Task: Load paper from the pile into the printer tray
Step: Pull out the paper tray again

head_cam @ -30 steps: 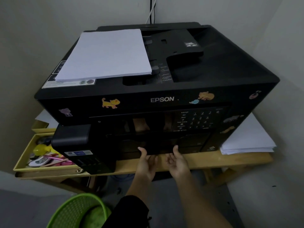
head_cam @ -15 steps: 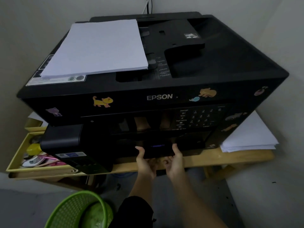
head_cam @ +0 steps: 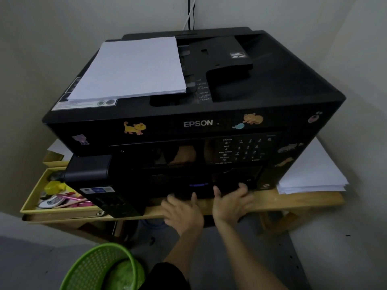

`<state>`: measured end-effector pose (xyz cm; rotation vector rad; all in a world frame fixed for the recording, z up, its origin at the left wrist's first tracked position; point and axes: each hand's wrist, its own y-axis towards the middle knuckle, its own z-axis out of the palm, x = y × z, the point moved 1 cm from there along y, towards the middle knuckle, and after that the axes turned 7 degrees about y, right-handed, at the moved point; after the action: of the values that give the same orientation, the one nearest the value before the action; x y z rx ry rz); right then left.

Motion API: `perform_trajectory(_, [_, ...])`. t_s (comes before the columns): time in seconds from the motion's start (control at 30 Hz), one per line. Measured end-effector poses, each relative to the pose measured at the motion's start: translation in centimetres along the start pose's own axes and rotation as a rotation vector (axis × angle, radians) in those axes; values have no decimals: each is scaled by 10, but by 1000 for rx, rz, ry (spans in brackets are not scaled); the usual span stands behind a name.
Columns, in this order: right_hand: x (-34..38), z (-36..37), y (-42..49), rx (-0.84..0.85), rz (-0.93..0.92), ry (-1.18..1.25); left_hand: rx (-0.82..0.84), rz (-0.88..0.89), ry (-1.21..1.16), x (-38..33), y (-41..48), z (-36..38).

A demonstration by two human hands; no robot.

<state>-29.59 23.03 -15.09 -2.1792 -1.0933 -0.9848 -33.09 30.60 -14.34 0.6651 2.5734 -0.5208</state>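
Yellow box (head_cam: 31, 197) of clutter left of printer (head_cam: 282, 97); green basket (head_cam: 98, 266) below its left front. Paper stack (head_cam: 129, 68) lies on printer's top left. Left hand (head_cam: 182, 214) and right hand (head_cam: 230, 204) side by side at printer's low front, both gripping printer tray (head_cam: 199, 188), thumbs up on its face, fingers curled at its edge. Paper pile (head_cam: 310, 172) on table (head_cam: 303, 200) right of printer.

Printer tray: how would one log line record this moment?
left hand: at printer tray | right hand: grips it | paper pile: atop printer
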Motion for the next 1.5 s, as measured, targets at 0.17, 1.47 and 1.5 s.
perform_trajectory(0.17, [-16,5,6,49,-557,-331,114,565,435,11,11,6])
perform_trajectory(1.47, [-31,-42,-18,528,-530,-685,468,793,839,38,30,-42])
perform_trajectory(1.5, [-32,-40,-20,527,-526,-691,443,786,883,40,31,-41])
